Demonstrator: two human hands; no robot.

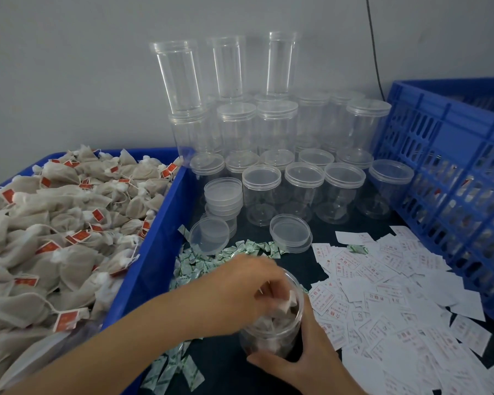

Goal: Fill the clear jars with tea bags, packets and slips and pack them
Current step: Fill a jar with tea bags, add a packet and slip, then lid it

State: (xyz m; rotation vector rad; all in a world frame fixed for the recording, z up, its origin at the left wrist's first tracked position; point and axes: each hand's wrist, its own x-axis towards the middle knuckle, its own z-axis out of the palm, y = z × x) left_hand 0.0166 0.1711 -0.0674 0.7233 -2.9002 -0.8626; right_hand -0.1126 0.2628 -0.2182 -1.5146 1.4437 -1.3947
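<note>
Clear jars (304, 195) stand at the back of the table (294, 266), lidded and empty, some stacked. None of this stock has been filled.

The blue bin (143, 266) on the left holds a deep heap of tea bags (54, 238). The blue crate (439, 155) on the right shows its contents only through the lattice, so finished work cannot be confirmed.

One open jar (268, 337) stands at the near edge and is partly filled with tea bags. The right hand (300, 360) wraps its base, thumb in front. The left hand (248, 286) is over the mouth, fingers curled, pinching tea bags down into it.

Slips (382, 295) and green packets (200, 260) lie loose beside the jar, and none is visible inside it. Spare lids (290, 232) lie near.

Judgement: the task is at an early stage. This jar needs a packet, a slip, a lid and packing.
</note>
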